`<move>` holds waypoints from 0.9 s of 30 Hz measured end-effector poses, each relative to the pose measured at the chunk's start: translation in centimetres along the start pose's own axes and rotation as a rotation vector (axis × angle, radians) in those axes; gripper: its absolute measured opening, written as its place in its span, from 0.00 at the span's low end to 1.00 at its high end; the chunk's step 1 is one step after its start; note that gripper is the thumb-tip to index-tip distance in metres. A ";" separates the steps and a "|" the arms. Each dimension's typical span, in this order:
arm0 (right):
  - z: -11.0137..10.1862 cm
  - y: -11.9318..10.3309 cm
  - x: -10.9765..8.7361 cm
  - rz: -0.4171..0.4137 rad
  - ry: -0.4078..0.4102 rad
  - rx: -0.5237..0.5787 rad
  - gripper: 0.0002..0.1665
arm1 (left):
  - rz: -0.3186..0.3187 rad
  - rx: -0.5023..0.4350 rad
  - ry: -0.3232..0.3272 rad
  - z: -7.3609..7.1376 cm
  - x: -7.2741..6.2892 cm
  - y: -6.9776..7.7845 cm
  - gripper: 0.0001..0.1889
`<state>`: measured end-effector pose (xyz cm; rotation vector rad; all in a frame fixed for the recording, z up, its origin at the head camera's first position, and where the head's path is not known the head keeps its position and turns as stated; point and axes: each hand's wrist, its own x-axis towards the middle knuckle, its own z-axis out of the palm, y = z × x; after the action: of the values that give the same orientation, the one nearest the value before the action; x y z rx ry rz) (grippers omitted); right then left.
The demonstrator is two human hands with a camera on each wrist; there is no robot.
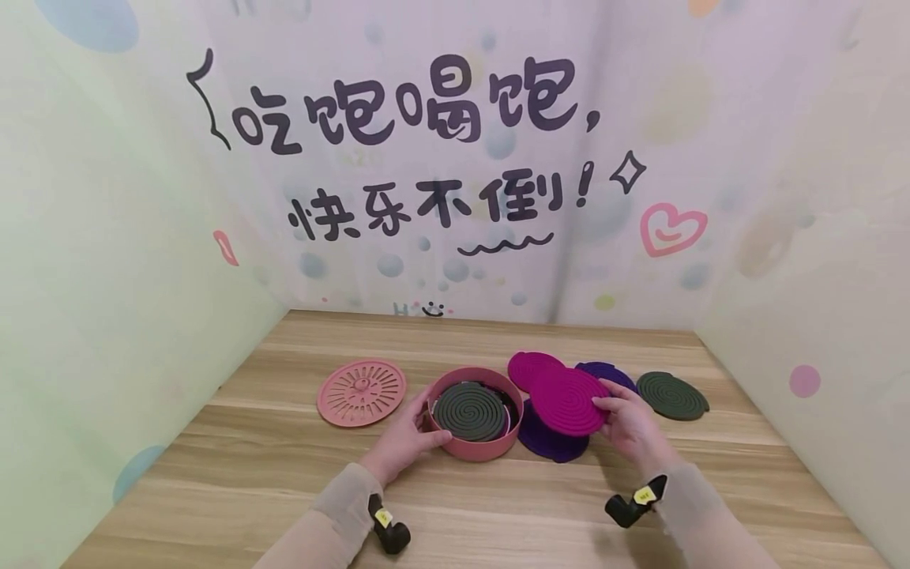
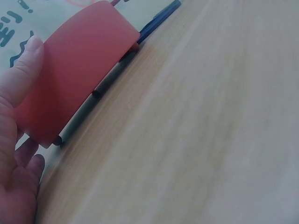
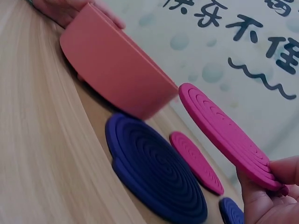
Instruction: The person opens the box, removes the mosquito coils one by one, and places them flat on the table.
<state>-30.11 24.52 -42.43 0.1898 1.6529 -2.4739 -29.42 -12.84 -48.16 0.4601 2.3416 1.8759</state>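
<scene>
My right hand (image 1: 631,427) pinches a magenta mosquito coil (image 1: 569,401) at its right edge, thumb on top. It is held raised and tilted, overlapping a dark blue coil (image 3: 161,165) that lies on the table. With the thumb on its near wall, my left hand (image 1: 407,438) grips the left side of a round coral-pink tin (image 1: 475,450). Inside the tin a dark green coil (image 1: 469,411) lies on top, and dark and magenta edges show beneath it. In the left wrist view, the left thumb (image 2: 25,70) presses the tin's side.
The slotted pink lid (image 1: 361,393) lies left of the tin. Behind the held coil are another magenta coil (image 1: 532,368) and a second blue one (image 1: 606,373). Farther right a dark green coil (image 1: 672,395) lies flat on the wooden table (image 1: 498,514). A printed curtain (image 1: 426,276) hangs behind.
</scene>
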 end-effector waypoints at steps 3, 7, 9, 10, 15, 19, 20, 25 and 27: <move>-1.3 -0.1 -0.3 0.014 0.017 0.016 0.25 | 0.003 0.001 -0.001 0.0 0.0 0.0 0.48; -3.0 -0.2 -0.7 0.029 0.044 0.039 0.21 | 0.002 -0.008 0.000 0.0 0.0 0.0 0.48; -3.9 -0.2 -0.9 0.040 0.051 0.064 0.20 | 0.001 -0.007 0.001 0.0 0.0 0.0 0.48; -4.3 -0.2 -1.0 0.044 0.054 0.077 0.19 | -0.001 -0.006 0.001 0.0 -0.1 0.0 0.48; -6.1 -0.2 -1.6 0.071 0.077 0.125 0.18 | 0.007 -0.002 0.000 0.0 0.0 0.0 0.48; -7.2 -0.1 -1.9 0.081 0.091 0.115 0.18 | 0.009 0.000 0.000 0.0 0.0 0.0 0.48; -7.4 -0.1 -1.9 0.082 0.091 0.110 0.18 | 0.007 0.002 0.000 0.0 0.0 -0.1 0.48; -8.5 0.1 -2.1 0.077 0.091 0.044 0.19 | 0.000 0.005 0.001 0.0 0.1 -0.3 0.48; -8.8 0.2 -2.2 0.073 0.097 0.021 0.19 | -0.001 0.004 0.001 0.0 0.2 -0.4 0.47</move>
<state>-27.78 32.70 -45.52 0.3723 1.6258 -2.4650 -29.65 -12.89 -48.54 0.4576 2.3459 1.8723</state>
